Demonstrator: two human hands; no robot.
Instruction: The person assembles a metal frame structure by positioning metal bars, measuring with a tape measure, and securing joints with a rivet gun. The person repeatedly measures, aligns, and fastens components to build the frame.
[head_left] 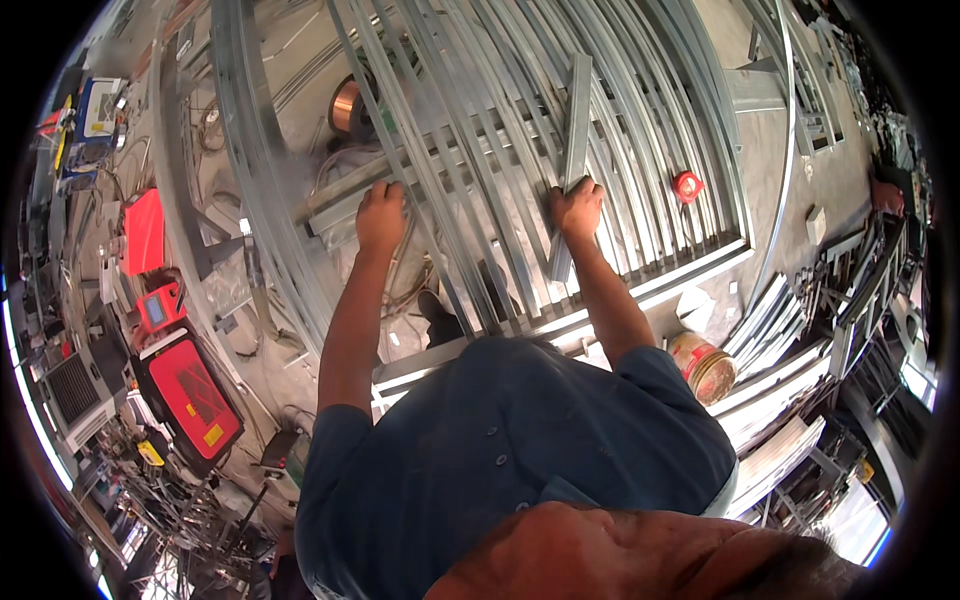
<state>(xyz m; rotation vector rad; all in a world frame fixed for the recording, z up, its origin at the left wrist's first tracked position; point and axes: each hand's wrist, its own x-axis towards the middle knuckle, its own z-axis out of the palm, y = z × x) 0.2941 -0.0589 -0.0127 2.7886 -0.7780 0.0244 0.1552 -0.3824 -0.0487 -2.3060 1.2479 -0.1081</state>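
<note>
My right hand (578, 207) is closed around a short grey metal bar (578, 110) that lies slantwise on top of a large metal grille (470, 130) of long parallel slats. The lower end of that bar shows below my wrist. My left hand (380, 220) has its fingers curled at a metal bar of the grille, near a cross tube (345, 200); its fingertips are partly hidden. A red tape measure (688, 186) rests on the slats, right of my right hand.
A spool of copper wire (347, 107) shows beneath the slats. On the left stand a red machine (190, 395) and a red sheet (144, 232). A round open tub (706, 370) sits by my right elbow, near stacked metal lengths (772, 315). My shoe (438, 315) is below the frame.
</note>
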